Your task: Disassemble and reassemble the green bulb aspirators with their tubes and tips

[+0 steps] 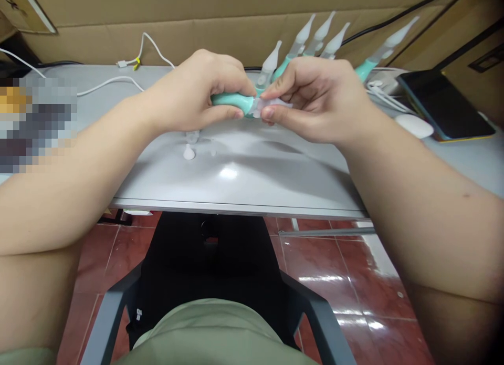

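Observation:
Over the table, my left hand [208, 92] is closed round the teal bulb of a nasal aspirator [233, 100], which lies sideways. My right hand [311, 100] pinches its clear section and whitish tip between thumb and fingers, partly hiding them. Just behind stands another nasal aspirator [269, 68] with its white tip up. Several more like it, such as one aspirator [372, 63] at the right, stand behind my right hand, some of them partly covered. On the table below my left hand lie a small white cone-shaped tip [189, 152] and a clear piece [192, 137].
The grey table [244, 191] backs onto a cardboard wall [157, 39]. White cable [114, 80] runs across the back left. At the right lie a dark phone [444, 102], a white mouse-like object [414, 125] and coiled white cord [388, 97]. A blurred patch covers the far left.

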### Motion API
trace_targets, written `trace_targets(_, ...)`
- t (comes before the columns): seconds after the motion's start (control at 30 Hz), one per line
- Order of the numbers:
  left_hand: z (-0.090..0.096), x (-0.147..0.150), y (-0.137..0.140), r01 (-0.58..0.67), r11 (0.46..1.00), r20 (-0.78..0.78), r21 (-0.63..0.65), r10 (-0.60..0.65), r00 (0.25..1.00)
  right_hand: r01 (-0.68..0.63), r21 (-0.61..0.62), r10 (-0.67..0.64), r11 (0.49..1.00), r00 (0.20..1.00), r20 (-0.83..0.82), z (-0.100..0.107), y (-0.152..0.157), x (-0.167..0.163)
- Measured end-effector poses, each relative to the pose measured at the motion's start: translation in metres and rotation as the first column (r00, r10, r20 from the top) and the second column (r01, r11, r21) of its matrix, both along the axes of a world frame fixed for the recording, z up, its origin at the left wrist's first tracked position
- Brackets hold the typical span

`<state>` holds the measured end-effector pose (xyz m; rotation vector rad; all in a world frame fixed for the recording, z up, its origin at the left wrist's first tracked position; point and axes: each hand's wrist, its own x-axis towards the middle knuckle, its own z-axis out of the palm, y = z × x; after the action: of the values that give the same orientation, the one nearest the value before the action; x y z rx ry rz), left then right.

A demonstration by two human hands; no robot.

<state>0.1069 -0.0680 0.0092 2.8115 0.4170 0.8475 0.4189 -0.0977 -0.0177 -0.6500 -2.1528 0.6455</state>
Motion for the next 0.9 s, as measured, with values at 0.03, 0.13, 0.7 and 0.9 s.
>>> trace_targets(0.03, -0.002, 0.000, 0.003, 0.011, 1.000, -0.004, -0.004, -0.011, 1.000, -0.003, -0.006, 0.003, 1.000, 1.000, -0.001, 0.001, -0.001, -0.001)
trace_targets(0.13, -0.010, 0.001, 0.016, 0.016, 1.000, 0.045, 0.003, -0.016, 0.999, -0.009, -0.008, 0.009, 1.000, 1.000, -0.017, 0.005, -0.003, -0.004)
trace_targets(0.7, -0.022, 0.006, 0.043, -0.097, 0.978, 0.230, -0.184, 0.139, 0.963, 0.168, 0.030, -0.163, 0.985, 0.979, -0.119, 0.012, 0.000, -0.003)
trace_targets(0.9, -0.017, 0.012, 0.022, -0.126, 0.982, 0.194, -0.143, 0.153, 0.969, 0.152, 0.038, -0.146, 0.988, 0.982, -0.122, 0.012, 0.000, 0.000)
